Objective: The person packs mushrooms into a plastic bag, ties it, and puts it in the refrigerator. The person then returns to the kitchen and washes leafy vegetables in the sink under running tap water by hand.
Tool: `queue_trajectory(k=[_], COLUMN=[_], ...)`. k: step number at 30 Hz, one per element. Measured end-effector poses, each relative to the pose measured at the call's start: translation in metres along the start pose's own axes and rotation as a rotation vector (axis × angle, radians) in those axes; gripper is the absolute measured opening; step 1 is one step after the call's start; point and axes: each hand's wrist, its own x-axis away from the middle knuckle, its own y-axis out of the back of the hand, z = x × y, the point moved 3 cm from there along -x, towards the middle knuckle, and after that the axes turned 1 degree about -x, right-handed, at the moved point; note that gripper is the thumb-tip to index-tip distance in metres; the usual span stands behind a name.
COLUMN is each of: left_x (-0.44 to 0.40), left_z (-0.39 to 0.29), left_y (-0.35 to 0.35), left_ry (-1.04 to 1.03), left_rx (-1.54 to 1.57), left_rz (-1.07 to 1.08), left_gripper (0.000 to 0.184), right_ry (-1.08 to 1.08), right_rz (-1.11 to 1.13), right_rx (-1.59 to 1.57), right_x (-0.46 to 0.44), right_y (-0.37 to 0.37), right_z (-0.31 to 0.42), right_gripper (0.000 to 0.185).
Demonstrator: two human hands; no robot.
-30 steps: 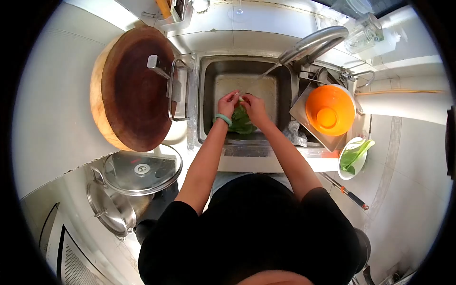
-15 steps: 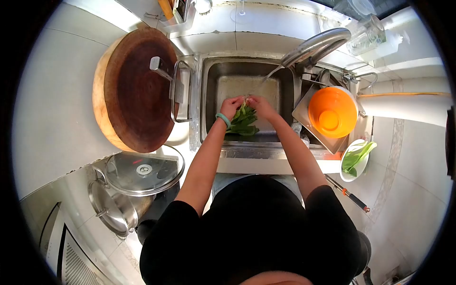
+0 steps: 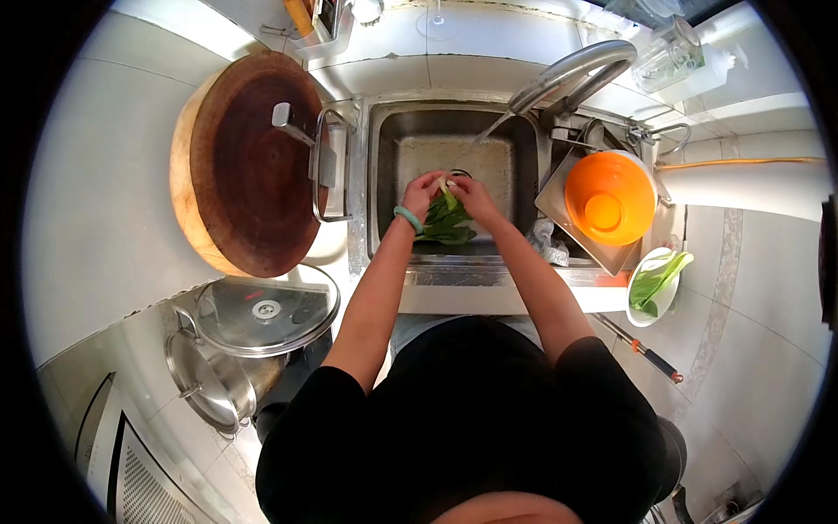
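Over the steel sink (image 3: 401,144), a bunch of leafy greens (image 3: 447,225) is held with its pale stem ends up and its dark leaves hanging toward me. My left hand (image 3: 422,194), with a pale green bangle at the wrist, is closed on the stems from one side. From the other side my right hand (image 3: 473,199) pinches the same stems, fingertips close to the left ones. Water runs from the curved faucet (image 3: 572,74) into the basin just beyond my hands. A dark ring, probably the drain, shows partly behind my right fingers.
A thick round wooden chopping board (image 3: 253,166) stands left, beside a metal rack (image 3: 327,166). An orange bowl (image 3: 624,196) sits right of the sink. A white bowl (image 3: 644,313) holds more greens. A glass-lidded pot (image 3: 266,319) is at lower left.
My fingers have shifted slightly on the stems, and the pale stem ends show more between them. The whole view has tilted a little; the greens stay in the same place.
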Motion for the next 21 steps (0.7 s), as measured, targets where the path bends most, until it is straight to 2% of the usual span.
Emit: queue_trajectory(k=[2,4,8,10,11,13,14,16,17,19,20,21], left_x=[-0.002,-0.004,0.001,0.000,0.003,0.010,0.006,-0.003,-0.004,-0.008,-0.010,-0.013], left_z=[-0.003,-0.003,-0.008,-0.011,-0.014,-0.021,-0.015,-0.013,-0.017,-0.022,-0.025,-0.026], left_y=[-0.001,0.003,0.004,0.003,-0.001,-0.010,-0.008,-0.006,-0.008,-0.010,-0.009,-0.007], left_ry=[0.010,0.019,0.023,-0.097,-0.096,-0.161,-0.160,-0.254,-0.254,-0.014,-0.015,0.102], left_rx=[0.046,-0.086,-0.232,-0.398,-0.399,-0.587,-0.587,-0.861,-0.861,-0.709,-0.707,-0.650], left_rz=[0.045,-0.023,-0.001,-0.029,-0.028,-0.150,-0.147,-0.244,-0.244,-0.254,-0.256,-0.234], left_gripper=[0.024,0.022,0.021,0.016,0.016,0.014,0.014,0.014,0.014,0.014,0.014,0.015], right_ry=[0.027,0.102,0.089,0.154,0.154,0.361,0.359,0.298,0.298,0.375,0.377,0.423], right_rz=[0.020,0.030,0.126,0.178,0.178,0.130,0.128,0.036,0.036,-0.177,-0.175,-0.249], right_rx=[0.089,0.103,0.233,0.394,0.393,0.683,0.682,0.916,0.916,0.858,0.859,0.895], right_x=[0.002,0.002,-0.001,-0.001,-0.003,-0.006,-0.007,-0.010,-0.007,0.005,0.005,0.004], right_y=[0.001,0.000,0.006,0.008,0.008,0.004,0.001,-0.005,-0.008,-0.009,-0.012,-0.014], right_z=[0.008,0.012,0.017,0.027,0.027,0.033,0.033,0.035,0.037,0.046,0.043,0.039], right_gripper=[0.029,0.026,0.025,0.025,0.025,0.021,0.021,0.017,0.017,0.009,0.009,0.009])
